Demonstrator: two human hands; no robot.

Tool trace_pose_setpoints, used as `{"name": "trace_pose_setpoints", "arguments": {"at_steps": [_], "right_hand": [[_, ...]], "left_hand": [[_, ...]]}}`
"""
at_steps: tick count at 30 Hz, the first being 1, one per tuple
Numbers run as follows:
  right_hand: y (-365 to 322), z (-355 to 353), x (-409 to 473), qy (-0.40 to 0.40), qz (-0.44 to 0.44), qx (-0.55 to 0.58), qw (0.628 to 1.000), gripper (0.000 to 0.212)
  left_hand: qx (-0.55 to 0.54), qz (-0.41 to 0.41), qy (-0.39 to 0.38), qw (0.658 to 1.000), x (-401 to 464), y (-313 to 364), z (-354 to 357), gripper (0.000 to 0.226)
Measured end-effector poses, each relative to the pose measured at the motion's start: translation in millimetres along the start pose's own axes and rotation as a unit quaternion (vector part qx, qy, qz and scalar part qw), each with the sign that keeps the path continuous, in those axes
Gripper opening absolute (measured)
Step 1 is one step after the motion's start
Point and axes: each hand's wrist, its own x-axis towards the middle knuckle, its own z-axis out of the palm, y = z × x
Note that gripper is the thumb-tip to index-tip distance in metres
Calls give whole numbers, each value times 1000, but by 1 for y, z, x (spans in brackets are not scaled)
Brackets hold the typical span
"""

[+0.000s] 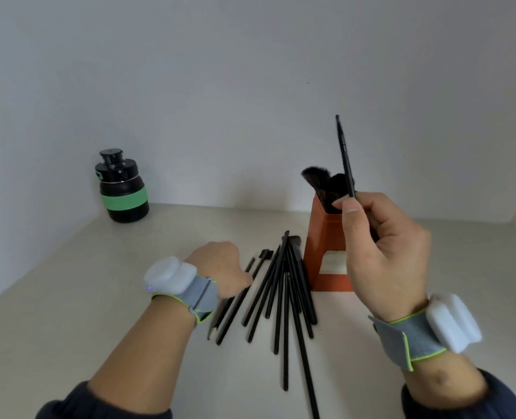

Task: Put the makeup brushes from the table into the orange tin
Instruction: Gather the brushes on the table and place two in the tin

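The orange tin (326,255) stands upright on the table, with dark brush heads (320,182) sticking out of its top. My right hand (383,249) is raised in front of the tin and pinches a thin black makeup brush (344,155) that points up, just over the tin's opening. Several black makeup brushes (280,297) lie fanned out on the table to the left of the tin. My left hand (220,267) lies on the left side of that pile, fingers curled down onto a brush; the fingertips are hidden.
A black bottle with a green band (122,189) stands at the back left near the wall. The pale table (69,313) runs up to a white wall behind the tin. White sensor bands sit on both wrists.
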Motion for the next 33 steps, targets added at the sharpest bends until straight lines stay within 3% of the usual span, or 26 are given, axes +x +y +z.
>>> {"name": "trace_pose_setpoints", "arguments": {"at_steps": [3,6,9,13,15,17,21,26,33], "right_hand": [[4,-5,5,18,10,18,1000,14],[6,-8,9,34,22,32,999,14],[5,-10,13,56,30,45,997,20],[3,-14,16,100,28,94,990,16],[1,-14,18,121,16,99,988,15],[-1,-15,18,134,1,95,986,14],[-6,-15,18,145,-16,99,984,14],[-6,-12,16,141,-20,87,986,12],[9,-6,12,44,-11,-31,998,24]], "left_hand": [[2,-6,109,994,-3,-3,-9,36],[-97,25,261,960,-8,11,-13,31],[-256,114,364,888,-14,37,-17,25],[-461,181,413,764,-25,69,-22,23],[-520,210,419,715,-31,80,-24,17],[-533,237,433,687,-35,92,-23,13],[-522,251,448,681,-36,107,-18,12],[-486,231,459,707,-29,110,-10,15],[-425,221,446,756,-21,110,-1,21]]}}
